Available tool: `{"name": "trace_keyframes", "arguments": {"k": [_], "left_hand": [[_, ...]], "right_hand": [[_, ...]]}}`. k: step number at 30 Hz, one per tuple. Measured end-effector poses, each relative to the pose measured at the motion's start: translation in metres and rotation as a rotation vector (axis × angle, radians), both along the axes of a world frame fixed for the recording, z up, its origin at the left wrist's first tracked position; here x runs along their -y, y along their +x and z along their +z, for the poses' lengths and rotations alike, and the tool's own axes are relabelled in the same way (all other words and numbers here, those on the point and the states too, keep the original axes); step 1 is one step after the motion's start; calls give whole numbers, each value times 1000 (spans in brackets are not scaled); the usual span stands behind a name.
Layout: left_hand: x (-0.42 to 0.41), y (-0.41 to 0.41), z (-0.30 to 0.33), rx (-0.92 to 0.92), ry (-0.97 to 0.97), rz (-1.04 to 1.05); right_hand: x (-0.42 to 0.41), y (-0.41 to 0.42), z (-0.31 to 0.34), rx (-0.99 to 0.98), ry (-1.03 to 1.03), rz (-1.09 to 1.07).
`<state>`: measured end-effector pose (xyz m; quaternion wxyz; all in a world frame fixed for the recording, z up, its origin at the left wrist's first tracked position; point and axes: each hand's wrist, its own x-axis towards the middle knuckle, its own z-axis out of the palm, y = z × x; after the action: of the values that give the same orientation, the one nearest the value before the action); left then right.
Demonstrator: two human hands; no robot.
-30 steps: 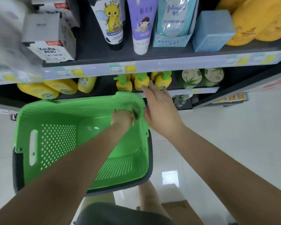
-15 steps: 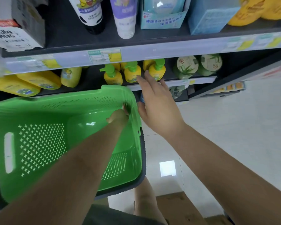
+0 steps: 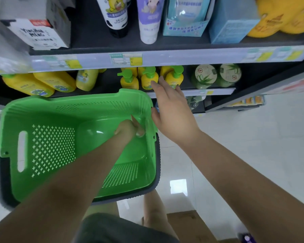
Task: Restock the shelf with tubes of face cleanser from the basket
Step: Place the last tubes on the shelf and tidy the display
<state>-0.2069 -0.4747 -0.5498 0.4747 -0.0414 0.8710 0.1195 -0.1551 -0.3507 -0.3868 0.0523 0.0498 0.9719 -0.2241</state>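
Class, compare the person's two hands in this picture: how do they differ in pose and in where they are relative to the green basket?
The left hand is inside the green basket, fingers curled at its right wall; the right hand is outside, beside that wall. The left hand's fingers are bent, the right hand's straight and spread. The right hand reaches toward the yellow pump bottles; the left stays low. Both are bare, and neither holds a tube.

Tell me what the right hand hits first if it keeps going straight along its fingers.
Probably the yellow pump bottles on the lower shelf: the right hand points its straight fingers at them, though depth is unclear.
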Motion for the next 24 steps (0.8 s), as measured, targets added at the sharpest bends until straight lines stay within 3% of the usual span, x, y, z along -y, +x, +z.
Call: {"name": "trace_keyframes", "arguments": {"k": [8, 16, 21, 24], "left_hand": [[54, 15, 80, -262, 356, 166], [88, 14, 227, -375, 747, 426], [95, 9, 315, -458, 988, 606], [95, 8, 361, -510, 1086, 593]], "right_hand": [[11, 0, 41, -27, 52, 43], [29, -1, 89, -76, 90, 126], [37, -5, 126, 69, -35, 303], [42, -10, 150, 81, -115, 302]]}}
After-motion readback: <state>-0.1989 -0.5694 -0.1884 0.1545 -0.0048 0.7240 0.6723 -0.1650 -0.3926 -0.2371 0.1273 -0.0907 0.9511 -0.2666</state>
